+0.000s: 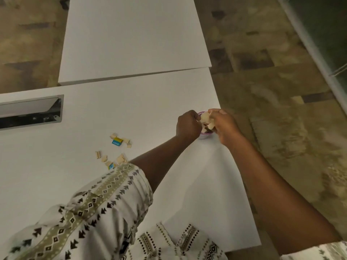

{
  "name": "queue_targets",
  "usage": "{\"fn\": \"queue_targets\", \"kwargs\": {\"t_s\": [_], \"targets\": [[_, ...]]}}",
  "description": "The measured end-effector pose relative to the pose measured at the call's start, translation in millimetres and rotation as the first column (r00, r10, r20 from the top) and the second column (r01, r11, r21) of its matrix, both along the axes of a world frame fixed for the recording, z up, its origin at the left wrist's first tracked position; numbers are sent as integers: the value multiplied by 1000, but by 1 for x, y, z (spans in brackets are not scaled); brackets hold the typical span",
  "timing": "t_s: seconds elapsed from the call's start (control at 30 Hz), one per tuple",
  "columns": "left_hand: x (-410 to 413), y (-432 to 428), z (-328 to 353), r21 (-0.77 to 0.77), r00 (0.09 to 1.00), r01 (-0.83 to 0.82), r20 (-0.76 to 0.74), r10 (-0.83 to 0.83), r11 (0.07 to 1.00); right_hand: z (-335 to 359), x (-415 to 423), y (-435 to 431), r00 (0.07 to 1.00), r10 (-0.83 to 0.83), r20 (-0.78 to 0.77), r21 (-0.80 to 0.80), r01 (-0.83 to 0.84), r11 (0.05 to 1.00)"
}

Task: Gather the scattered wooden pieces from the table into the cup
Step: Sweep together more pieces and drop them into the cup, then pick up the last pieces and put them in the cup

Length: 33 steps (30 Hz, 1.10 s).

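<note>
Head view: both hands meet at the cup (205, 133) near the right edge of the surface (150, 102); the right hand (224, 124) clutches wooden pieces (206, 118) over its mouth, and the left hand (188, 124) is curled beside it. The leftover pieces (120, 158) lie scattered at eight o'clock from the cup, nearer the left hand. The hands hide most of the cup, and what the left one holds cannot be told.

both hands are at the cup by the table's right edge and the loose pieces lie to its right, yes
No. The head view shows both the left hand and right hand at the cup by the table's right edge, but the loose pieces lie to its left, not right.
</note>
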<state>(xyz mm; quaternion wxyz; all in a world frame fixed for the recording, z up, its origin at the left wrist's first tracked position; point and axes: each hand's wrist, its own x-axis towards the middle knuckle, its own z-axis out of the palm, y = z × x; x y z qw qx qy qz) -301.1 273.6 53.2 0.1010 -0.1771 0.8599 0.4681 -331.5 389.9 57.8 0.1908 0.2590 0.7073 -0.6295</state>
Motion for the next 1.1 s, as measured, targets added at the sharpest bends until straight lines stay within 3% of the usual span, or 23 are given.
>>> {"fn": "queue_targets", "kwargs": {"t_s": [0.17,0.27,0.33,0.4,0.47,0.53,0.7,0.83,0.97,1.1], "targets": [[1,-6,-3,-8,998,65,5,-65,998,5,-5,5,994,108,33,117,-111,987],[11,-15,-3,-18,998,50,-47,-51,999,0,-1,8,956,289,-40,371,-254,893],[23,-24,-5,-30,997,39,-64,-40,999,-7,12,7,848,517,-113,648,-332,686],[38,-35,-11,-35,997,32,-64,-34,999,-21,33,2,652,743,-154,815,-341,468],[56,-47,-17,-44,998,21,-55,-23,999,-36,51,-2,473,881,-11,886,-403,228],[75,-59,-23,-54,1000,-5,-29,4,999,-46,57,-4,424,895,139,897,-437,67],[123,-91,-32,-63,994,-82,65,86,995,-48,38,-7,464,867,185,892,-449,50],[161,-116,-38,-49,982,-139,124,144,989,-45,29,-16,502,832,234,846,-528,81],[197,-140,-43,-63,963,-206,163,214,977,-47,26,-20,548,809,214,865,-490,103],[227,-163,-49,-113,950,-250,163,266,962,-47,24,-20,541,811,220,854,-509,108]]}}
